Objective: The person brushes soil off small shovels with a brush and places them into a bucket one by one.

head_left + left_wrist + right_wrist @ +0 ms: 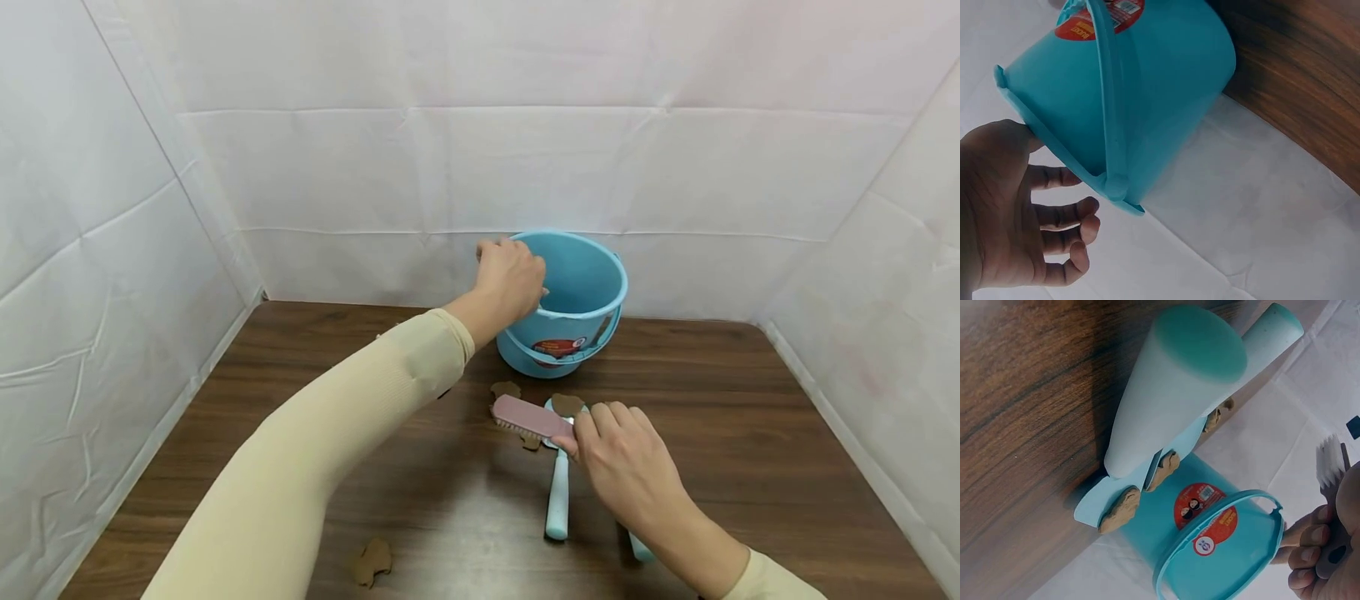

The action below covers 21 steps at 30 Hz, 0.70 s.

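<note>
Crosswise, the pink brush [527, 415] is clasped in the right grip [628, 454], head pointed toward the left edge of the surface [750, 433]; the left grip [510, 279] is loosely curled.

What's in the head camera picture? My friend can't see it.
A person's right hand holds a pink bristle brush near a blue-handled tool and brown clay-like pieces. Their left hand is at the rim of a blue bucket on a wood-grain table.

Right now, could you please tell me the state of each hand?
Left hand: open, fingers loosely bent at the bucket, nothing visibly held.
Right hand: closed, holding the brush.
</note>
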{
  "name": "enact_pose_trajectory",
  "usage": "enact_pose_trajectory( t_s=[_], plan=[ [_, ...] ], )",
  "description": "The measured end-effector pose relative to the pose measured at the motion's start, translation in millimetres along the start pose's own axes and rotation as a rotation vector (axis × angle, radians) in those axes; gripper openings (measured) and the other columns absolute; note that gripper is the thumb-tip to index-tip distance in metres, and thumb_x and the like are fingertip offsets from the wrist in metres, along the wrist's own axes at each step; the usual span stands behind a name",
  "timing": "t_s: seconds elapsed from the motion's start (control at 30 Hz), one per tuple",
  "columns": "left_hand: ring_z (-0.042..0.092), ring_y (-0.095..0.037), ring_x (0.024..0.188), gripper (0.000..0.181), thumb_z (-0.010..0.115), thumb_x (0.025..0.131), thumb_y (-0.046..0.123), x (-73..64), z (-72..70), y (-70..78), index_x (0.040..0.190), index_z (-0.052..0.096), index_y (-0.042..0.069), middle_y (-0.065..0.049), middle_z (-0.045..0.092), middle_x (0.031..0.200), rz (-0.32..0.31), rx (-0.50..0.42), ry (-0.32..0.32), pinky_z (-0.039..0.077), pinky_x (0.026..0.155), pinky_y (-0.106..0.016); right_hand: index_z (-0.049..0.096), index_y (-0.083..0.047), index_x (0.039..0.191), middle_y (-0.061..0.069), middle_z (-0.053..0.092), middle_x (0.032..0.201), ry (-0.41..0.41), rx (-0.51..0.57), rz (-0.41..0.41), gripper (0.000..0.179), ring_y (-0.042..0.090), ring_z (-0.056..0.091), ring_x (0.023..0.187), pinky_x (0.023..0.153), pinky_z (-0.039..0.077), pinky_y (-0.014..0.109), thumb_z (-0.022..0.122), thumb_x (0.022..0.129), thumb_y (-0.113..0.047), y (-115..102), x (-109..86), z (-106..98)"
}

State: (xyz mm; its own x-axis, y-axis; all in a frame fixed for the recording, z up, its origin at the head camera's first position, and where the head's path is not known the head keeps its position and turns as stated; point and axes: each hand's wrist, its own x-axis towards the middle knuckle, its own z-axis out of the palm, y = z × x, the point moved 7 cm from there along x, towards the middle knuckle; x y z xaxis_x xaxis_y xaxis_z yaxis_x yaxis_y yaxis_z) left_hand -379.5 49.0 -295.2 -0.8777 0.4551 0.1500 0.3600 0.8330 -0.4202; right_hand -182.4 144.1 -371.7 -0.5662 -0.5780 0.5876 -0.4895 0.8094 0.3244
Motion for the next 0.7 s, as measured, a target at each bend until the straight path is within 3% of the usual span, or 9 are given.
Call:
enact_pose_trajectory(
  t_s=[0.2, 0.37, 0.53, 0.63, 0.7],
  plan=[
    [0.051, -0.027, 0.093, 0.051, 0.037, 0.104, 0.06, -13.5, -1.4, -11.5, 0.125, 0.059, 0.019, -0.009, 0.059, 0.107, -0.02, -0.032, 0.039, 0.047, 0.076, -0.045, 0.047, -0.005, 0.074, 0.006, 0.04, 0.065, -0.036, 0.0, -0.001, 0.063, 0.021, 0.038, 0.058, 0.054, 0.029, 0.03, 0.019, 0.111, -0.047, 5, -0.1, 4],
    [0.051, -0.027, 0.095, 0.05, 0.033, 0.105, 0.058, -34.5, -6.9, -25.3, 0.127, 0.055, 0.019, -0.01, 0.058, 0.106, -0.04, -0.107, 0.109, 0.046, 0.077, -0.047, 0.046, -0.004, 0.072, 0.004, 0.034, 0.062, -0.019, 0.018, -0.012, 0.063, 0.018, 0.031, 0.054, 0.05, 0.028, 0.031, 0.02, 0.111, -0.047, 19, -1.6, 2],
    [0.052, -0.029, 0.097, 0.05, 0.035, 0.104, 0.06, -77.9, -1.4, -32.3, 0.124, 0.054, 0.018, -0.01, 0.058, 0.103, -0.034, -0.194, 0.195, 0.047, 0.076, -0.05, 0.043, -0.004, 0.069, 0.002, 0.028, 0.06, 0.025, 0.011, 0.021, 0.063, 0.018, 0.027, 0.051, 0.048, 0.025, 0.03, 0.022, 0.111, -0.046, 43, -7.6, -4],
    [0.055, -0.03, 0.099, 0.053, 0.035, 0.104, 0.062, -109.8, 14.5, -29.4, 0.123, 0.056, 0.018, -0.01, 0.061, 0.105, -0.029, -0.208, 0.22, 0.047, 0.075, -0.049, 0.038, -0.007, 0.066, 0.001, 0.024, 0.06, 0.02, -0.009, 0.035, 0.061, 0.016, 0.024, 0.051, 0.049, 0.021, 0.028, 0.023, 0.111, -0.045, 54, -14.1, -5],
    [0.057, -0.03, 0.1, 0.053, 0.034, 0.104, 0.063, -130.5, 29.7, -24.5, 0.121, 0.057, 0.018, -0.01, 0.062, 0.106, -0.027, -0.222, 0.205, 0.048, 0.075, -0.049, 0.035, -0.008, 0.065, 0.001, 0.022, 0.06, 0.013, -0.019, 0.042, 0.06, 0.015, 0.022, 0.051, 0.049, 0.019, 0.027, 0.023, 0.111, -0.045, 58, -18.6, -5]
  ],
)
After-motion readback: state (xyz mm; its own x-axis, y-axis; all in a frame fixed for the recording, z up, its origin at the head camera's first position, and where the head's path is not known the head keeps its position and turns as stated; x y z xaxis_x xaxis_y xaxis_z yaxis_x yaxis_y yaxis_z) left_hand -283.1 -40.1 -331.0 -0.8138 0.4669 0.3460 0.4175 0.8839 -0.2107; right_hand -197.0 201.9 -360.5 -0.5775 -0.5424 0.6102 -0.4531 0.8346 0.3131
